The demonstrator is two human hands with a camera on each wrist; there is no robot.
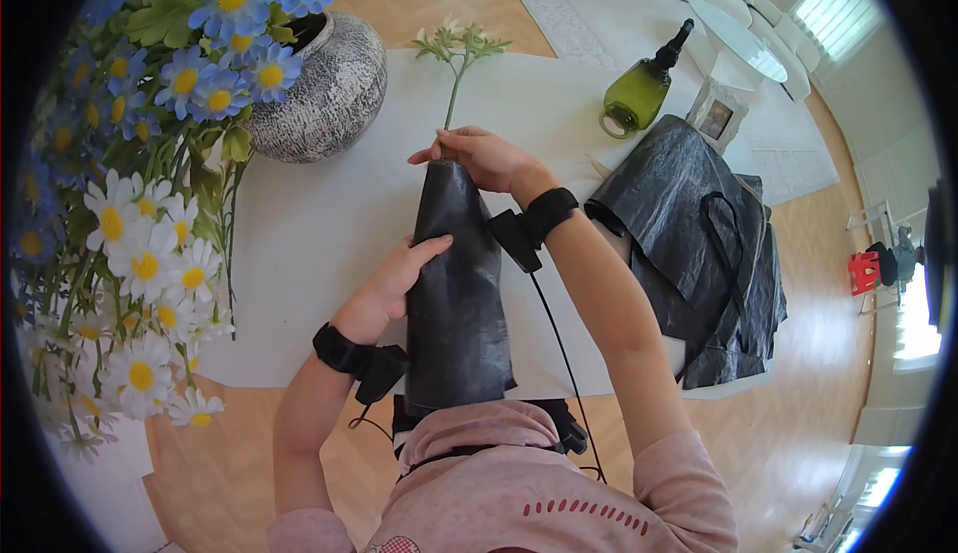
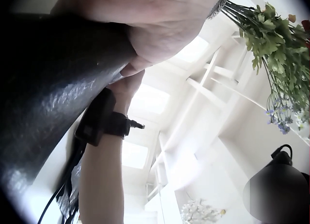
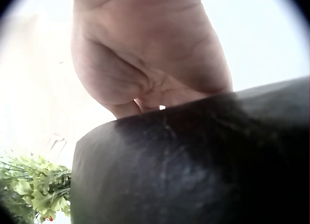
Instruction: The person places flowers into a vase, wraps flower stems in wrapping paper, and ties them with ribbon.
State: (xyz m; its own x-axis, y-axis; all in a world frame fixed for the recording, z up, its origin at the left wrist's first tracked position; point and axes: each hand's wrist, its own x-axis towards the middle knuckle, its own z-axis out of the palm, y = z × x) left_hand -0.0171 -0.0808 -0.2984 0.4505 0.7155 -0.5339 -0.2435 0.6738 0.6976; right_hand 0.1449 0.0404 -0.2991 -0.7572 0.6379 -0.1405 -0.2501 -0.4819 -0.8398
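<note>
Upright in front of the body stands a tall black tapered vase (image 1: 454, 283), narrow at its mouth and glossy along its side. My left hand (image 1: 384, 283) holds the vase's left side, with the thumb lying across its front. At the mouth, my right hand (image 1: 486, 157) pinches the stem of an artificial flower sprig (image 1: 455, 94), which has green leaves and small whitish blossoms at its far end. The stem's lower end is hidden at the vase mouth. In the right wrist view, the fingertips disappear behind the dark vase rim (image 3: 160, 136).
Blue and white artificial daisies (image 1: 140, 264) crowd the left side, beside a round grey-white pot (image 1: 334, 94). A green glass bottle (image 1: 639, 94), a small picture frame (image 1: 716, 116) and a crumpled black sheet with a strap (image 1: 689, 244) lie right on the white table (image 1: 299, 283).
</note>
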